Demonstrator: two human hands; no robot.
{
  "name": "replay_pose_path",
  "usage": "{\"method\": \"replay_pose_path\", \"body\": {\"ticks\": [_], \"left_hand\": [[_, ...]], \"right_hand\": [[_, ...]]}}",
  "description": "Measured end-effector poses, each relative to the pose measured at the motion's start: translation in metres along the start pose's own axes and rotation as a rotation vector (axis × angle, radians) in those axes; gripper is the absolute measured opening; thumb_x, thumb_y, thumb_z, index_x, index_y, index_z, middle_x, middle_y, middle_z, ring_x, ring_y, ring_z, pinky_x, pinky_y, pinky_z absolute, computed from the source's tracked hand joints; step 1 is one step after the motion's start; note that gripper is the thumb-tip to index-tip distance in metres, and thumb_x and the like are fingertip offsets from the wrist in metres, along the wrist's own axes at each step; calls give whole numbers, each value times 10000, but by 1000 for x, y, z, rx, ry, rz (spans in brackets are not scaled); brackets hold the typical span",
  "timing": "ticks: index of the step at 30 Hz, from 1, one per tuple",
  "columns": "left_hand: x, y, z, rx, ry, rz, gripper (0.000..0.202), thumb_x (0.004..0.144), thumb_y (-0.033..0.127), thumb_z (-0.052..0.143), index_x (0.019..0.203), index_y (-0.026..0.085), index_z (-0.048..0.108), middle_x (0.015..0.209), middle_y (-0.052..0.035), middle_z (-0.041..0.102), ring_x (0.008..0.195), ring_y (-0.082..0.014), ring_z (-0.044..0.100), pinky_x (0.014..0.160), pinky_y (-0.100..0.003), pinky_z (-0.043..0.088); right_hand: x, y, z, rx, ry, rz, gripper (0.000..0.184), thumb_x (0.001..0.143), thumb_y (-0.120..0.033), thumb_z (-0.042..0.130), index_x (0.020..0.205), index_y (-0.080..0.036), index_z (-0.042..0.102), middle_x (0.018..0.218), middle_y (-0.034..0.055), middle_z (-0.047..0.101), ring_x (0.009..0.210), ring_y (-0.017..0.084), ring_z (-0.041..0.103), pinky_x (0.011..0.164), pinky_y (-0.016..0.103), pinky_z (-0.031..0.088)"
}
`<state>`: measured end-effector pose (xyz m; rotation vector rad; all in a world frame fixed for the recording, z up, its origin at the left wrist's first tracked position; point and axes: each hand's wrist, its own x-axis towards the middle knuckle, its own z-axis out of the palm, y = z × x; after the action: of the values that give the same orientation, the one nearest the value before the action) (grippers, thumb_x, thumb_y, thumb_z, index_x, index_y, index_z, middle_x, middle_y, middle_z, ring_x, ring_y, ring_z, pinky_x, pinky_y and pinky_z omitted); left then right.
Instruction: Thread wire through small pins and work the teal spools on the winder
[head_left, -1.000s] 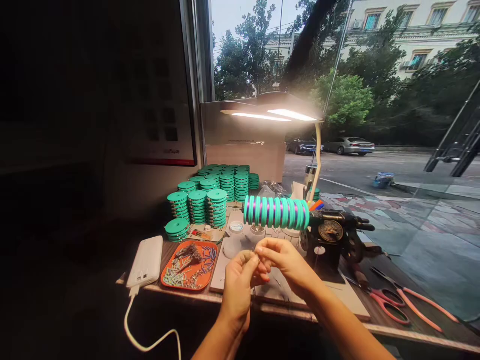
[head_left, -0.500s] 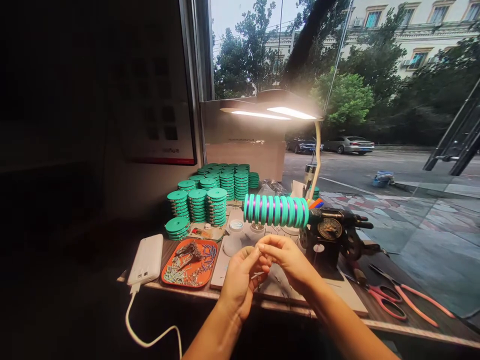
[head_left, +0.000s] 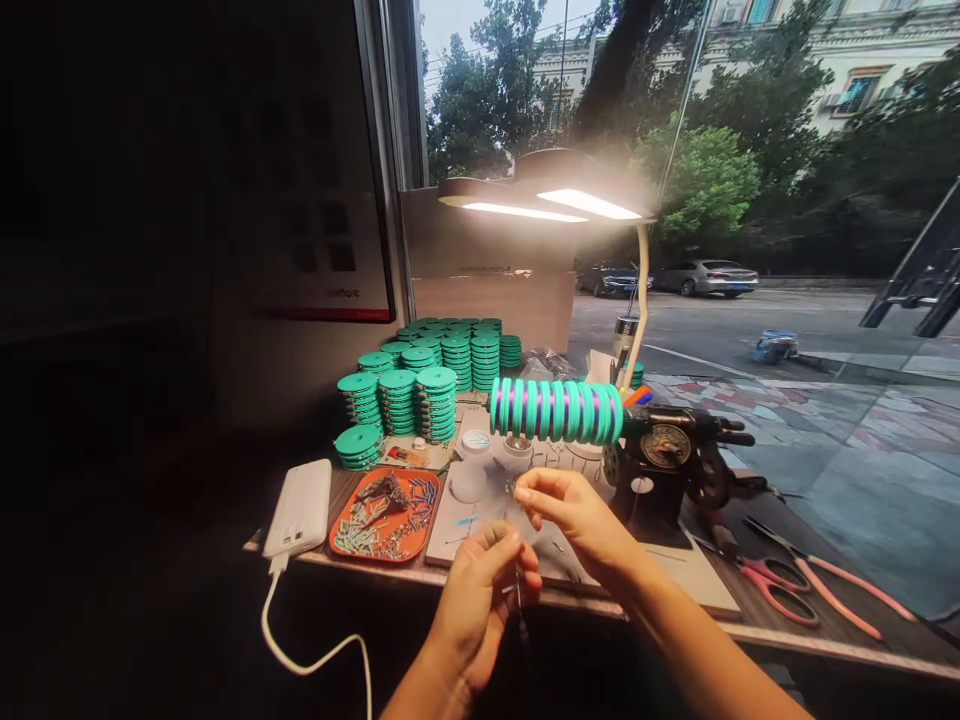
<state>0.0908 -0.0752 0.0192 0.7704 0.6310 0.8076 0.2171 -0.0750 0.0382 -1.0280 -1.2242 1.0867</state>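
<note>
Left hand [head_left: 482, 580]: pinched on strand [head_left: 519, 592]
Strand: thin, dangling from left hand
Right hand [head_left: 568, 505]: pinched, contents unclear
Tray [head_left: 418, 527]: orange, rounded

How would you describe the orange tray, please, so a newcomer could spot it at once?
On the lamplit table, find the white power bank at the left front. Just right of it, in front of the stacked green discs, lies the orange tray. Its orange colour and rounded-square shape set it apart from the round white dishes nearby.
</note>
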Motion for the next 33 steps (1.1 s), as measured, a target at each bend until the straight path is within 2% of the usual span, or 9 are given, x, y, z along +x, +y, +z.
{"method": "replay_pose_path", "body": {"ticks": [4,7,14,16,20,24,26,29,33], "left_hand": [[-3,-1,-4,-52,-39,-14,127,734,245,569,700,126,541,657,13,545,492,-34,489,519,-167,407],[-5,-1,-5,-50,-47,-13,135,741,261,560,743,126,554,697,0,553,505,-41,501,520,-173,411],[-7,3,-1,-13,-20,6,144,704,262,592,713,126,547,645,1,559,485,-57,503,505,-184,398],[-3,2,-2,22,20,30,169,691,289,600,705,134,534,650,5,569,484,-56,506,507,-182,389],[8,-5,-8,181,67,131,261,680,347,594,828,160,489,651,4,591,464,-90,535,533,-222,394],[8,-7,-11,445,169,288,404,696,317,575,1054,182,445,895,-68,577,707,-167,582,666,-287,428],[5,-2,-8,589,235,440,395,693,277,581,1073,211,497,1020,-80,539,836,-186,543,723,-283,409],[5,5,3,765,234,610,277,704,261,570,978,228,600,992,-62,551,894,-196,492,759,-270,363],[15,7,14,726,61,470,164,737,307,524,773,171,607,772,-37,555,742,-162,483,681,-258,355]], "right_hand": [[-9,9,7,94,-85,87,269,674,-391,595,616,-140,517,466,-51,450,443,69,386,476,215,297],[-13,14,9,144,-75,95,267,681,-381,601,620,-135,516,486,-45,465,451,59,392,471,201,297],[-15,20,9,161,-107,146,281,697,-427,569,657,-160,493,473,-52,462,387,76,424,422,216,317],[-13,19,6,78,-6,98,286,686,-444,569,689,-163,516,502,-42,476,404,86,430,425,225,320],[2,12,-6,-411,412,-96,263,703,-402,552,828,-177,604,476,-26,478,453,126,418,481,262,300],[17,9,-11,-722,488,-106,183,719,-328,525,729,-182,634,400,-20,448,426,139,395,504,284,265],[16,8,-11,-684,463,-112,198,722,-328,514,637,-178,612,447,-7,473,452,135,402,500,277,264],[7,1,-10,-455,360,-107,241,697,-381,538,586,-170,576,500,-12,473,477,118,385,481,258,266],[-3,-13,-11,-145,231,-22,268,610,-417,618,577,-155,568,517,-34,454,443,73,311,430,234,212]]}}
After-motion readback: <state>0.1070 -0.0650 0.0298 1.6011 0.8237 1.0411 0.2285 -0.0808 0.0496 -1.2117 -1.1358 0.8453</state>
